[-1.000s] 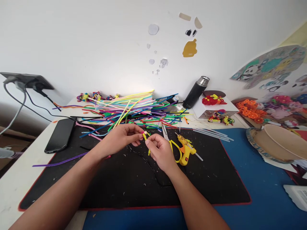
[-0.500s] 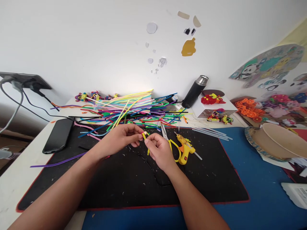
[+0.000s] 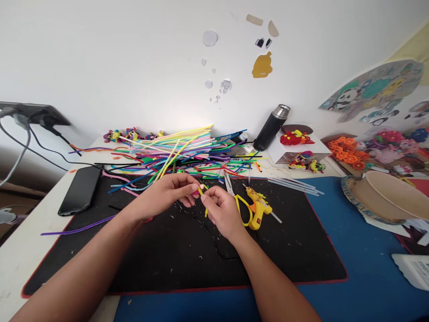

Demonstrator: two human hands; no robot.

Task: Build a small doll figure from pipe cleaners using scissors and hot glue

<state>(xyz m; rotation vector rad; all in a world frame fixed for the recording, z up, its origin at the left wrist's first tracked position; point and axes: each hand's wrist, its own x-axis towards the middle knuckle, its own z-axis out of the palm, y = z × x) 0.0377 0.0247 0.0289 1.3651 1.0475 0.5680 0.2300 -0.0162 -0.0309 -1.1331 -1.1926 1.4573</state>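
Note:
Above the black mat point(image 3: 187, 264) both hands meet at a small pipe-cleaner figure point(image 3: 195, 193) with pink and pale parts, mostly covered by fingers. My left hand point(image 3: 174, 192) pinches it between thumb and fingertips. My right hand point(image 3: 223, 212) is closed on a yellow pipe cleaner point(image 3: 200, 190) that runs up against the figure; its other end shows below the fingers. Just right of my right hand lie scissors point(image 3: 248, 217) with yellow handles and a yellow glue gun point(image 3: 259, 210) with a clear stick in its back.
A heap of coloured pipe cleaners point(image 3: 181, 145) lies along the wall. A phone point(image 3: 80, 190) rests at the left, and a black flask point(image 3: 272, 127) stands behind. Clear glue sticks point(image 3: 295, 185), finished figures point(image 3: 298, 137) and a round tray point(image 3: 365, 203) are to the right.
The left thumb and fingers have shifted slightly on the small figure, and more of its pink part shows. The right hand keeps its pinch; the view has moved a little.

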